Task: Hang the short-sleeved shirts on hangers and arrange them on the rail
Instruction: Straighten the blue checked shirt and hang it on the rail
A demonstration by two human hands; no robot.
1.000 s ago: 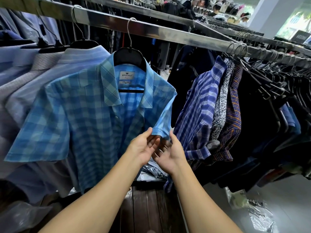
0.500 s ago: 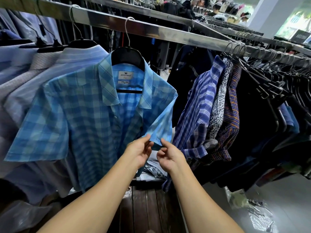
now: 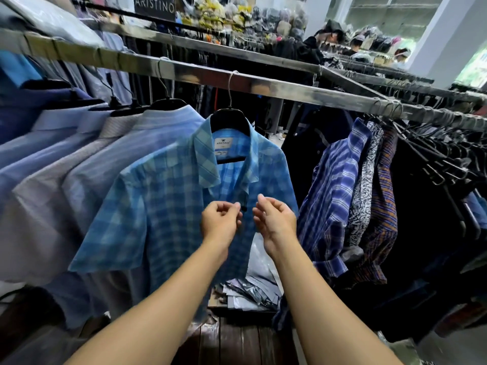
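Shirt (image 3: 168, 206) of blue checked cloth hangs on the scuffed steel rail (image 3: 290, 93); left hand (image 3: 220, 221) and right hand (image 3: 275, 219) curled, grip unclear.

Your left hand (image 3: 220, 219) and right hand (image 3: 275, 219) are side by side before the shirt (image 3: 163, 206), hung on the rail (image 3: 290, 92) between other shirts (image 3: 340, 196).

Only the person's arms show. The left forearm (image 3: 163, 299) and the right forearm (image 3: 324, 299) are bare along all their visible length, slim and smooth, with bare wrists. The left hand (image 3: 220, 223) and the right hand (image 3: 275, 219) are bare too. Motion blur softens the fingers, so nails and finer marks cannot be made out.
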